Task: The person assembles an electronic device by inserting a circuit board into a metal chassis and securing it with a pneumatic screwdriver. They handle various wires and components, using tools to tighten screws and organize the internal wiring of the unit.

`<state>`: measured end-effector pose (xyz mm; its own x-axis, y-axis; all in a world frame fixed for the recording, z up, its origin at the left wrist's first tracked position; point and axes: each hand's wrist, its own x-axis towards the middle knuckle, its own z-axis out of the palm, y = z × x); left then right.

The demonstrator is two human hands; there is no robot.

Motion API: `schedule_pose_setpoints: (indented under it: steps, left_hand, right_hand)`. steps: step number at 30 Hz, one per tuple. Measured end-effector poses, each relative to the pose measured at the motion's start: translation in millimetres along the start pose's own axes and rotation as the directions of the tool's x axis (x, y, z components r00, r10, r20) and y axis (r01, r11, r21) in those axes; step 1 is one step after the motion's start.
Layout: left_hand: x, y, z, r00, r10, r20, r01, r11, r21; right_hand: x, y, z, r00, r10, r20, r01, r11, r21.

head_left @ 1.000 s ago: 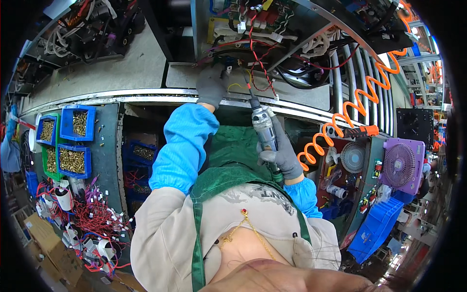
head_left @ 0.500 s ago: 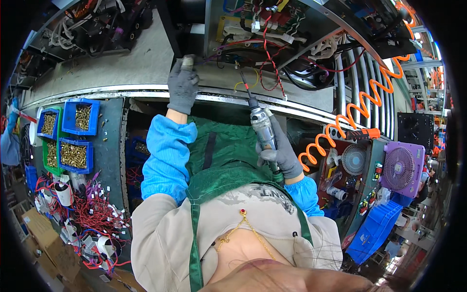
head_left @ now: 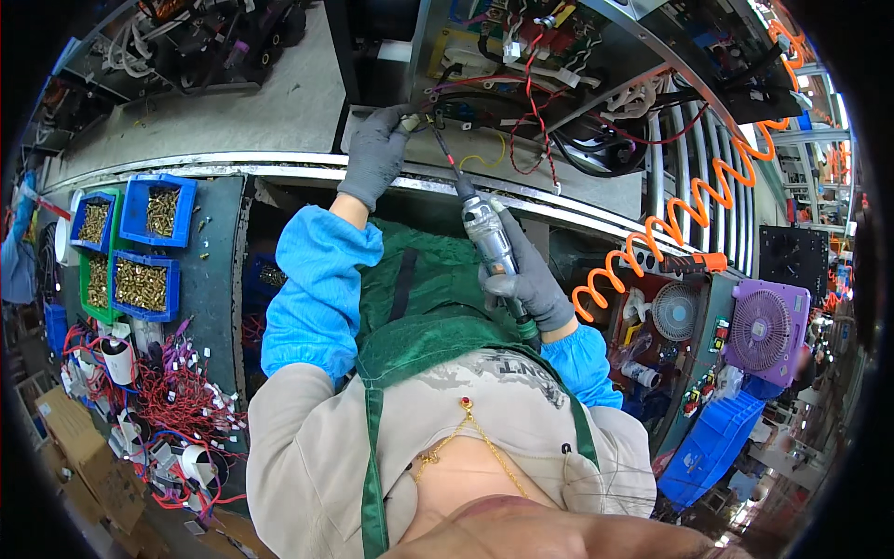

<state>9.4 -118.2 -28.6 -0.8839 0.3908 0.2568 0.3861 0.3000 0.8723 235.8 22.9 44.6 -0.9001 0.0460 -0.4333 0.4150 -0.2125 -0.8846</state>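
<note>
I see the left hand [head_left: 374, 154], in a grey glove, reaching to the near edge of the open metal chassis [head_left: 521, 84] on the conveyor worktop [head_left: 214, 121], its fingertips pinched on a small pale fitting [head_left: 410, 121] so that the part stays put under the tool. The right hand [head_left: 533, 279], also gloved, is wrapped tightly around the barrel of the powered screwdriver [head_left: 484, 228], which slants up and left so that its slim bit [head_left: 445, 154] meets the fitting just beside the left fingertips; the orange coiled hose [head_left: 684, 219] trails off toward the right. Blue bins of brass screws [head_left: 140, 242] sit at the worktop's left end, beside loose red wire bundles [head_left: 177, 410]. Compared with half a second earlier, the left hand has shifted rightward along the chassis edge and now sits touching the bit's tip, whereas before the two were apart; the screwdriver keeps much the same tilt.
</note>
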Motion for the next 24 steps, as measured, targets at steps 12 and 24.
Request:
schedule_pose_setpoints:
  steps: [12,24]
  left_hand:
    - [1,-1,1,0.982,0.152,0.112,-0.167,0.975,0.144]
    - [8,4,5,1.000,-0.003,0.018,0.001,0.996,0.091]
  right_hand:
    - [5,2,-4,0.998,0.063,0.025,-0.064,0.997,0.053]
    - [21,7,0,0.999,0.002,0.040,-0.010,0.983,0.185]
